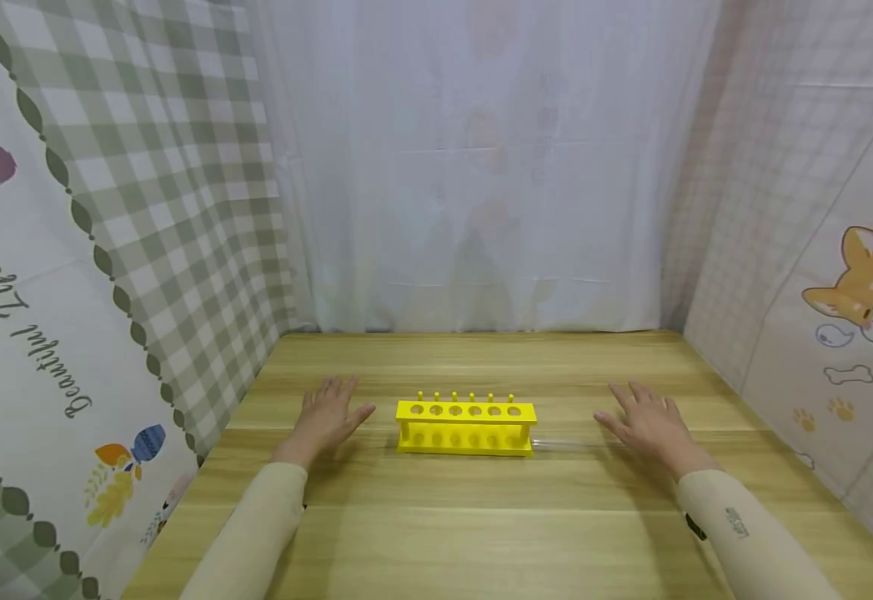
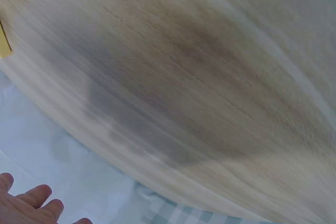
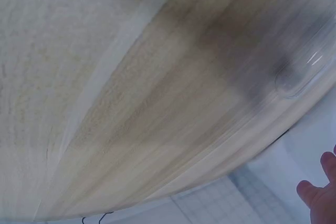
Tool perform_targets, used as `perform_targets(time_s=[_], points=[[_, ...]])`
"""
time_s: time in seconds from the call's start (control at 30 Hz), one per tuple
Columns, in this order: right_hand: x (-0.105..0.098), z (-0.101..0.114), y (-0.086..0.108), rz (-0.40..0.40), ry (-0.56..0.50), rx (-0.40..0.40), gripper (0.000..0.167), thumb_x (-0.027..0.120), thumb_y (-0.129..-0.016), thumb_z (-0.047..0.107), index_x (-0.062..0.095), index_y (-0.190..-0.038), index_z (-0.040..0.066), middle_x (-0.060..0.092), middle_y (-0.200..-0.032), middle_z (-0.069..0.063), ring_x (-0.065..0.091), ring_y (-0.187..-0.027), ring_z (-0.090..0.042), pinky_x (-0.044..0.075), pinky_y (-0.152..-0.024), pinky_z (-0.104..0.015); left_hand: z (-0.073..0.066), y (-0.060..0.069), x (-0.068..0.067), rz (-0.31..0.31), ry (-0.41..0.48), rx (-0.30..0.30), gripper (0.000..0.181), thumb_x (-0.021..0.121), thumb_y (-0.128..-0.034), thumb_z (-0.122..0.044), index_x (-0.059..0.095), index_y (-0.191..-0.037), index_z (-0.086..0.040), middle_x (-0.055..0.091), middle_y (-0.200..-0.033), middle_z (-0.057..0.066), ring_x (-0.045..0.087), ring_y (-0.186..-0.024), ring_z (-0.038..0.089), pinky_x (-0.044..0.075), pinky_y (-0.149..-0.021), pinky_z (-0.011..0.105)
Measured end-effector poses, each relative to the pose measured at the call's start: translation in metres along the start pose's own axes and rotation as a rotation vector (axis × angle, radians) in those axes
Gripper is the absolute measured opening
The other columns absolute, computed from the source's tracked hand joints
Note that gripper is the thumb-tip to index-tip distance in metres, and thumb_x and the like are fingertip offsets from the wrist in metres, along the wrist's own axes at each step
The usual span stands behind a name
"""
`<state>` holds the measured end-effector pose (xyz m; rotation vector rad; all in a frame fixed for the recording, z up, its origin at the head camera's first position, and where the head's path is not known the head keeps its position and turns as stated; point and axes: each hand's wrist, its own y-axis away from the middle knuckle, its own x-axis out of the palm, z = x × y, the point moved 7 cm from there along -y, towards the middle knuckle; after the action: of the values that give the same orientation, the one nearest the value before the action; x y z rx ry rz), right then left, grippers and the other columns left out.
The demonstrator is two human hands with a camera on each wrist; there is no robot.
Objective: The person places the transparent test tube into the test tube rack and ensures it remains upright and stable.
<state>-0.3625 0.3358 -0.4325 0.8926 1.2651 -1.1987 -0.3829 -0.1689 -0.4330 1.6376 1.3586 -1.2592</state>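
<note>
A yellow test tube rack with a row of round holes and a row of pegs stands upright on the table. Out to its right lies a clear test tube, flat on the wood; its rounded end shows in the right wrist view. My left hand, fingers spread, is to the left of the rack and apart from it. On the other side my right hand is spread near the tube's right end, holding nothing. Just a corner of the rack enters the left wrist view.
The wood-grain table runs back to a white curtain. A green checked cloth hangs along the left side, and a cloth with a cartoon dog along the right.
</note>
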Motion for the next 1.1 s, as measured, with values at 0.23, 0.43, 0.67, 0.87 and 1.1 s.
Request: perform_targets(time_s=[0.23,0.43,0.67,0.87,1.1], points=[[0.001,0.000,0.002,-0.004,0.003,-0.020,0.079,0.042,-0.101,0.059,0.034,-0.150,-0.004,0.030,-0.146,-0.041,0.031,-0.130,-0.060,0.021,-0.101,-0.076,-0.005,0.000,0.002,0.001,0.031,0.039,0.079,0.041,-0.1022,-0.057,0.025,-0.156,-0.002,0.021,-0.157,0.030,0.013,-0.147,0.046,0.007,-0.113,0.067],[0.003,-0.001,0.004,-0.007,-0.013,-0.038,0.078,0.045,-0.101,0.056,0.036,-0.148,-0.005,0.034,-0.142,-0.042,0.035,-0.128,-0.060,0.026,-0.100,-0.074,-0.014,0.000,0.003,0.010,0.062,0.075,0.075,0.044,-0.1023,-0.054,0.028,-0.155,-0.002,0.024,-0.157,0.029,0.016,-0.146,0.046,0.008,-0.115,0.063],[0.005,-0.002,0.004,-0.037,-0.028,-0.066,0.074,0.048,-0.101,0.053,0.039,-0.147,-0.005,0.039,-0.139,-0.042,0.041,-0.123,-0.061,0.033,-0.097,-0.072,-0.024,-0.001,0.006,0.029,0.096,0.092,0.073,0.044,-0.1024,-0.053,0.031,-0.154,-0.003,0.029,-0.156,0.025,0.019,-0.146,0.043,0.011,-0.116,0.060],[0.006,-0.001,0.003,-0.038,-0.049,-0.061,0.073,0.048,-0.101,0.053,0.041,-0.147,-0.004,0.041,-0.140,-0.040,0.041,-0.123,-0.060,0.034,-0.097,-0.072,-0.036,-0.002,0.008,0.004,0.136,0.143,0.068,0.051,-0.1019,-0.047,0.038,-0.151,-0.002,0.035,-0.153,0.024,0.024,-0.144,0.043,0.016,-0.115,0.060],[0.008,0.005,0.004,-0.027,-0.098,-0.069,0.073,0.049,-0.101,0.052,0.041,-0.147,-0.004,0.039,-0.143,-0.038,0.038,-0.126,-0.060,0.030,-0.100,-0.071,-0.047,-0.003,0.012,-0.006,0.169,0.168,0.064,0.054,-0.1001,-0.048,0.043,-0.149,-0.008,0.039,-0.152,0.019,0.030,-0.143,0.040,0.022,-0.114,0.058]])
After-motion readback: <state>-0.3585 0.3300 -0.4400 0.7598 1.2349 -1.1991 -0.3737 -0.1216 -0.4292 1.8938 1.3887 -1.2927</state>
